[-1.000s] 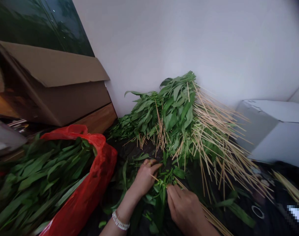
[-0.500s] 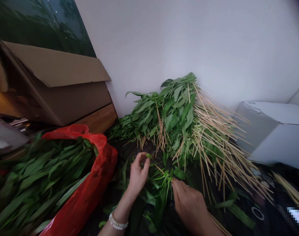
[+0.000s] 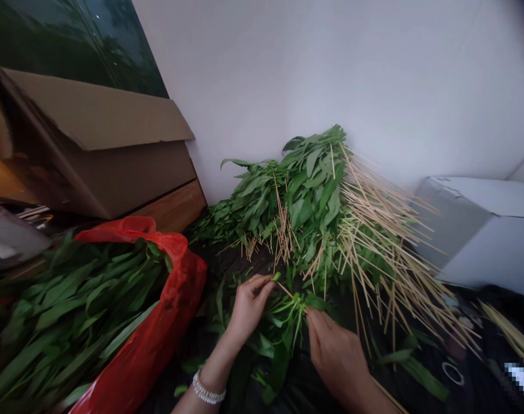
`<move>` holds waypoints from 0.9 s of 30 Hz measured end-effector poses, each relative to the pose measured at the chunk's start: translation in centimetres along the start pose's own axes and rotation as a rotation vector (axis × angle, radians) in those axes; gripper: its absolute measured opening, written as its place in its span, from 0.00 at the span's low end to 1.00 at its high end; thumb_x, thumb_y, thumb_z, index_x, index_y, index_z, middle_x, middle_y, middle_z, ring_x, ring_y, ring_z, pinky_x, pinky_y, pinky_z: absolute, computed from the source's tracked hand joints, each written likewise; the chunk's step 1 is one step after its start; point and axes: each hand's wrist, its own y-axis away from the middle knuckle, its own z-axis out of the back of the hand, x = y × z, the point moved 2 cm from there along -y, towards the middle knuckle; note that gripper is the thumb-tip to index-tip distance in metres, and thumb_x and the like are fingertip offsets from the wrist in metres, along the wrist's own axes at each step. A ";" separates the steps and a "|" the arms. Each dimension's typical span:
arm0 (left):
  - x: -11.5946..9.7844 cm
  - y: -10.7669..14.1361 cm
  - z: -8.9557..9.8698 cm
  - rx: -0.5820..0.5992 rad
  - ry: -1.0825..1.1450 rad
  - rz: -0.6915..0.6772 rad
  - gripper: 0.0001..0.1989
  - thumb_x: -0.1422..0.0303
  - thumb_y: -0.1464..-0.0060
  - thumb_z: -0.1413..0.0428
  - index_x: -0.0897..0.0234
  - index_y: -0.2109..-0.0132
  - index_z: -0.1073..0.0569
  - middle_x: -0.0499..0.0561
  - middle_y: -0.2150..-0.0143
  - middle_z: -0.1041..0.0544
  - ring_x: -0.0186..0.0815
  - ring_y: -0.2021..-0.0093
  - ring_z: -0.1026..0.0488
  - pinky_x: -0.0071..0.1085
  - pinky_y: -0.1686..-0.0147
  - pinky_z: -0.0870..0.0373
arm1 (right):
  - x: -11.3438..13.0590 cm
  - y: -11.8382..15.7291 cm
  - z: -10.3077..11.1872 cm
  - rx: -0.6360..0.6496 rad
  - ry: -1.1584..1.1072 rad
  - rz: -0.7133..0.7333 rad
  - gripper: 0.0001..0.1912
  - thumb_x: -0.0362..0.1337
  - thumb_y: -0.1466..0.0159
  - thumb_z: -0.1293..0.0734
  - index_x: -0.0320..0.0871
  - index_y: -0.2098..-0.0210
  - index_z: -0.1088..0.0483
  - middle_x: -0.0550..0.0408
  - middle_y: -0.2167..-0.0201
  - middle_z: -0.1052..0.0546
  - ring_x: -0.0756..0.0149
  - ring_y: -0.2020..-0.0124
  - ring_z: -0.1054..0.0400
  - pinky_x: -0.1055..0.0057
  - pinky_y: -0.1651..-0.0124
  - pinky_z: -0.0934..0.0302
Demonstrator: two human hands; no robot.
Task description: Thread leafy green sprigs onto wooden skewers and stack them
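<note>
Indoors, in a home or a storeroom, I cannot tell which. The leafy heap (image 3: 316,190) lies before a plain pale wall (image 3: 287,69); left of the heap are an open cardboard box (image 3: 136,172) and a red plastic bag (image 3: 175,293) stuffed with leaves (image 3: 72,310), right of it a white box (image 3: 494,247).

The left hand (image 3: 248,302) is pinching, fingertips (image 3: 268,279) meeting thumb (image 3: 264,293), while the left forearm (image 3: 228,349) is slanting up rightward. The right hand (image 3: 334,343) is gripping palm-down, the right forearm (image 3: 371,392) slanting up leftward.
</note>
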 end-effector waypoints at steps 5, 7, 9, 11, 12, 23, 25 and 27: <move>0.0 0.0 0.0 0.000 0.043 0.014 0.09 0.66 0.43 0.42 0.65 0.60 0.19 0.53 0.64 0.19 0.37 0.63 0.23 0.29 0.61 0.28 | 0.0 0.0 0.1 0.001 -0.008 -0.004 0.18 0.30 0.31 0.49 0.39 0.57 0.29 0.50 0.71 0.22 0.66 0.73 0.25 0.74 0.73 0.36; -0.1 0.0 0.0 0.001 0.045 0.008 0.09 0.67 0.43 0.42 0.65 0.60 0.19 0.53 0.64 0.19 0.37 0.63 0.24 0.29 0.61 0.29 | 0.1 -0.1 0.3 -0.004 -0.007 0.002 0.18 0.29 0.31 0.49 0.38 0.57 0.29 0.50 0.71 0.22 0.66 0.74 0.25 0.74 0.74 0.36; -0.2 0.0 0.0 0.000 0.041 0.003 0.09 0.67 0.44 0.42 0.65 0.60 0.19 0.53 0.65 0.19 0.36 0.64 0.24 0.29 0.61 0.29 | 0.1 -0.2 0.4 -0.012 -0.008 0.009 0.18 0.29 0.31 0.49 0.38 0.57 0.29 0.50 0.72 0.22 0.66 0.75 0.25 0.74 0.75 0.36; -0.2 0.0 0.0 0.000 0.038 0.002 0.09 0.66 0.44 0.42 0.65 0.60 0.19 0.53 0.65 0.19 0.36 0.64 0.24 0.29 0.61 0.28 | 0.1 -0.2 0.5 -0.018 -0.009 0.012 0.18 0.29 0.31 0.50 0.38 0.57 0.29 0.50 0.72 0.22 0.66 0.75 0.25 0.74 0.75 0.36; -0.2 0.0 0.0 0.000 0.036 0.001 0.09 0.66 0.44 0.42 0.65 0.60 0.19 0.53 0.65 0.19 0.36 0.64 0.24 0.29 0.61 0.28 | 0.1 -0.2 0.5 -0.017 -0.008 0.013 0.18 0.29 0.31 0.50 0.38 0.57 0.29 0.50 0.72 0.22 0.66 0.75 0.25 0.74 0.75 0.36; -0.4 0.0 0.1 0.041 -0.045 -0.081 0.08 0.68 0.42 0.42 0.64 0.60 0.19 0.52 0.64 0.19 0.37 0.64 0.23 0.30 0.61 0.28 | 0.0 0.2 0.0 0.038 0.017 0.010 0.19 0.26 0.34 0.48 0.37 0.56 0.29 0.50 0.70 0.21 0.65 0.76 0.25 0.73 0.77 0.36; -0.5 0.1 0.1 0.068 -0.080 -0.108 0.08 0.68 0.41 0.43 0.63 0.58 0.19 0.52 0.64 0.19 0.36 0.63 0.23 0.29 0.61 0.28 | 0.0 0.3 -0.1 0.050 0.025 0.001 0.19 0.26 0.35 0.48 0.38 0.56 0.29 0.50 0.70 0.21 0.65 0.77 0.25 0.73 0.77 0.36; -0.7 0.2 0.0 0.083 -0.116 -0.140 0.08 0.68 0.41 0.43 0.63 0.57 0.20 0.53 0.64 0.20 0.36 0.63 0.23 0.29 0.61 0.28 | -0.1 0.4 -0.3 0.060 0.036 -0.010 0.19 0.26 0.35 0.48 0.38 0.56 0.29 0.50 0.71 0.21 0.65 0.76 0.25 0.73 0.77 0.36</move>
